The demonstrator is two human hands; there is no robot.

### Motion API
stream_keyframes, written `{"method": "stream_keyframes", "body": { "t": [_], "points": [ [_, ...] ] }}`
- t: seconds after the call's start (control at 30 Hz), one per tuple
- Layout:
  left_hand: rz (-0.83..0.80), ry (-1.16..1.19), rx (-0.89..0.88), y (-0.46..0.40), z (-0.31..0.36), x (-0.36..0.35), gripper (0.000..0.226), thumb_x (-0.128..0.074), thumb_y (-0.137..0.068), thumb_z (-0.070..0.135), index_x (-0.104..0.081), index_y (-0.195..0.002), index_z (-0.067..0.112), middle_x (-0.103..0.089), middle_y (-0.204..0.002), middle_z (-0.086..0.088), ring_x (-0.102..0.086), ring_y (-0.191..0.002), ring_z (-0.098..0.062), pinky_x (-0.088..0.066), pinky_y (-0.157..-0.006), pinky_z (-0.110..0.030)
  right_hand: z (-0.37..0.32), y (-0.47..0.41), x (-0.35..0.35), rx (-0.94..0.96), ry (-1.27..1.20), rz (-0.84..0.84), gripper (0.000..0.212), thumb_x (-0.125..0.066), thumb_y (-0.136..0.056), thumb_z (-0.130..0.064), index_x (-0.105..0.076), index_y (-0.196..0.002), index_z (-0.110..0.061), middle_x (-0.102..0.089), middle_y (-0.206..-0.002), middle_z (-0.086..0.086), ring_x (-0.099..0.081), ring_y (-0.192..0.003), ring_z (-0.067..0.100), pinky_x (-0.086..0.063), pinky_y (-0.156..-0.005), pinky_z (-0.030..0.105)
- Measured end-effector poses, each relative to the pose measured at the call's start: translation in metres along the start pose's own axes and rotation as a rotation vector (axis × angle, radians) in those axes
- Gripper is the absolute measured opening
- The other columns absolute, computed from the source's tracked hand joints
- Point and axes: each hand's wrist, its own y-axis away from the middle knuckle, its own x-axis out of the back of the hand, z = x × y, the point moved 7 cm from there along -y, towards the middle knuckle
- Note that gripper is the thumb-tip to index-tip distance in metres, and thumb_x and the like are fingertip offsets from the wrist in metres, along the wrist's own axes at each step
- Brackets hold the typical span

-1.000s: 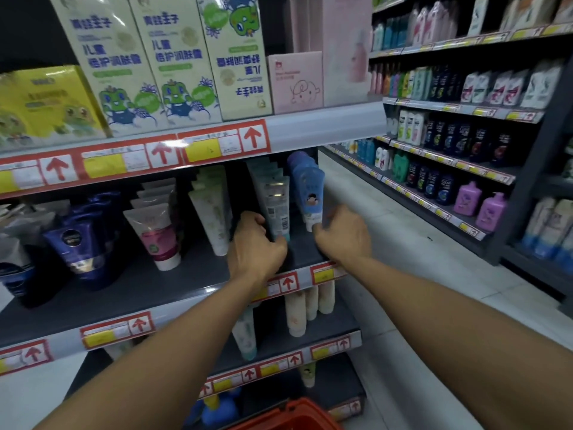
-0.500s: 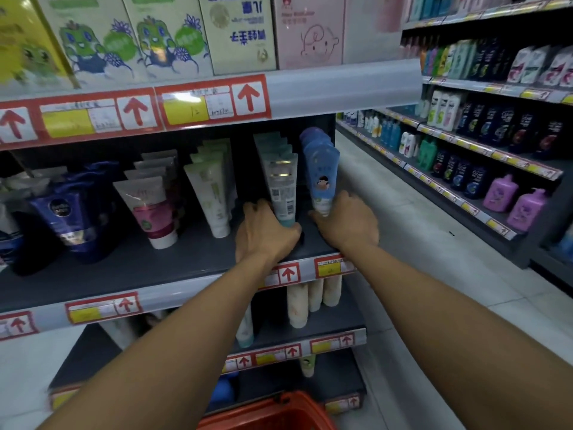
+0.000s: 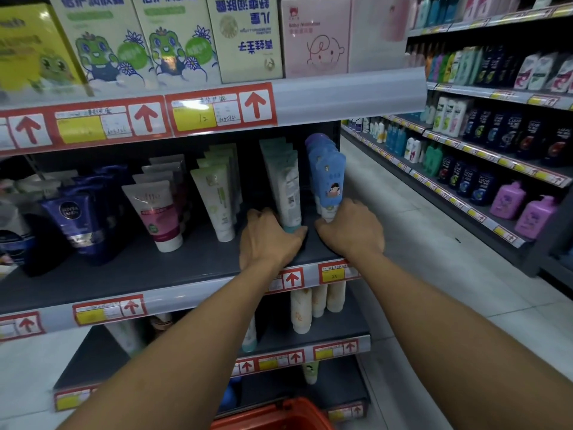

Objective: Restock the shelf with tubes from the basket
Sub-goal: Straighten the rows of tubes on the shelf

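Both my hands reach onto the dark middle shelf (image 3: 155, 268). My left hand (image 3: 269, 240) curls round the teal cap at the base of a pale green-white tube (image 3: 286, 187), the front one of a row. My right hand (image 3: 350, 231) grips the white cap end of a blue tube (image 3: 330, 181) with a cartoon child on it, also the front of a row standing cap-down. The rim of the orange basket (image 3: 279, 414) shows at the bottom edge, below my arms; its contents are hidden.
More tube rows stand to the left: light green (image 3: 217, 203), white with pink band (image 3: 158, 212), dark blue Nivea (image 3: 74, 225). Boxed goods fill the shelf above. Cream tubes (image 3: 310, 305) sit on the shelf below. Shampoo shelves line the aisle on the right.
The camera has moved closer and tilted down a little. Both hands stay at the bases of the same two tubes, which now stand slightly further back on the shelf.
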Motion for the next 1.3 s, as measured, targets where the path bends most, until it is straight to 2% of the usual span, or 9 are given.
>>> {"method": "stream_keyframes", "body": {
  "t": [0.07,0.17,0.3,0.4,0.5,0.67,0.9,1.1,1.3],
  "points": [
    [0.006,-0.004,-0.007,0.0012,0.0015,0.0010,0.073,-0.075,-0.076,0.066,-0.057,-0.122,0.013,-0.051,-0.124,-0.011,-0.064,-0.106,-0.032,-0.056,-0.085,-0.041,-0.0001,-0.0002,-0.0005,0.002,-0.001,0.000,0.056,-0.065,-0.080,-0.054,-0.062,-0.117,-0.013,-0.064,-0.109,0.008,-0.065,-0.093,0.027,-0.044,-0.065,0.031],
    [-0.012,0.012,-0.029,0.0020,0.0032,0.0003,0.059,-0.069,-0.079,0.058,-0.057,-0.121,0.018,-0.051,-0.122,-0.006,-0.063,-0.104,-0.031,-0.051,-0.078,-0.038,-0.0002,0.0000,-0.0001,0.002,-0.001,0.009,0.056,-0.066,-0.080,-0.053,-0.062,-0.118,-0.013,-0.064,-0.109,0.008,-0.065,-0.093,0.027,-0.046,-0.065,0.032],
    [-0.028,0.047,-0.049,0.0013,0.0006,-0.0006,0.045,-0.067,-0.081,0.055,-0.064,-0.111,0.022,-0.066,-0.112,-0.002,-0.067,-0.098,-0.026,-0.050,-0.073,-0.035,0.0006,0.0001,0.0000,0.002,0.006,0.012,0.056,-0.067,-0.080,-0.053,-0.062,-0.118,-0.013,-0.065,-0.109,0.008,-0.066,-0.092,0.027,-0.046,-0.064,0.031],
    [-0.007,0.066,-0.021,0.0013,-0.0020,0.0008,0.051,-0.074,-0.080,0.060,-0.061,-0.107,0.018,-0.069,-0.107,-0.002,-0.067,-0.096,-0.025,-0.052,-0.072,-0.034,-0.0003,0.0001,0.0004,0.022,0.009,0.017,0.054,-0.067,-0.082,-0.052,-0.063,-0.118,-0.012,-0.065,-0.110,0.009,-0.066,-0.093,0.027,-0.046,-0.065,0.031],
    [0.011,0.049,-0.028,0.0005,-0.0002,0.0008,0.063,-0.075,-0.077,0.064,-0.059,-0.114,0.017,-0.065,-0.115,-0.005,-0.065,-0.103,-0.028,-0.055,-0.080,-0.037,-0.0004,0.0011,0.0007,0.022,0.012,0.027,0.054,-0.068,-0.083,-0.052,-0.063,-0.118,-0.012,-0.065,-0.111,0.010,-0.066,-0.095,0.029,-0.046,-0.066,0.031],
    [-0.009,0.014,-0.056,0.0006,-0.0002,-0.0028,0.053,-0.068,-0.085,0.058,-0.065,-0.116,0.016,-0.058,-0.120,-0.008,-0.064,-0.103,-0.029,-0.045,-0.074,-0.032,0.0005,0.0034,0.0026,0.003,0.024,0.061,0.056,-0.069,-0.083,-0.055,-0.061,-0.116,-0.011,-0.065,-0.111,0.010,-0.066,-0.097,0.030,-0.046,-0.066,0.033],
    [0.021,0.003,-0.012,-0.0025,-0.0022,-0.0022,0.072,-0.074,-0.079,0.068,-0.062,-0.121,0.011,-0.056,-0.123,-0.012,-0.062,-0.109,-0.032,-0.050,-0.081,-0.035,-0.0017,0.0044,0.0042,0.008,0.091,0.064,0.056,-0.065,-0.082,-0.057,-0.062,-0.113,-0.010,-0.066,-0.106,0.012,-0.066,-0.094,0.032,-0.045,-0.066,0.034],
    [0.016,-0.007,-0.040,-0.0005,0.0003,-0.0032,0.058,-0.068,-0.086,0.058,-0.064,-0.121,0.012,-0.055,-0.126,-0.011,-0.063,-0.109,-0.032,-0.048,-0.079,-0.033,-0.0026,0.0056,0.0046,0.015,0.103,0.069,0.056,-0.065,-0.081,-0.057,-0.063,-0.111,-0.010,-0.066,-0.105,0.012,-0.065,-0.093,0.032,-0.046,-0.066,0.034],
    [0.034,-0.006,-0.025,-0.0022,-0.0016,-0.0032,0.061,-0.069,-0.086,0.061,-0.066,-0.118,0.009,-0.057,-0.124,-0.011,-0.062,-0.108,-0.031,-0.046,-0.077,-0.032,-0.0029,0.0051,0.0046,0.018,0.116,0.067,0.055,-0.066,-0.084,-0.055,-0.063,-0.113,-0.009,-0.067,-0.106,0.012,-0.066,-0.094,0.031,-0.044,-0.066,0.033]
  ]
}}
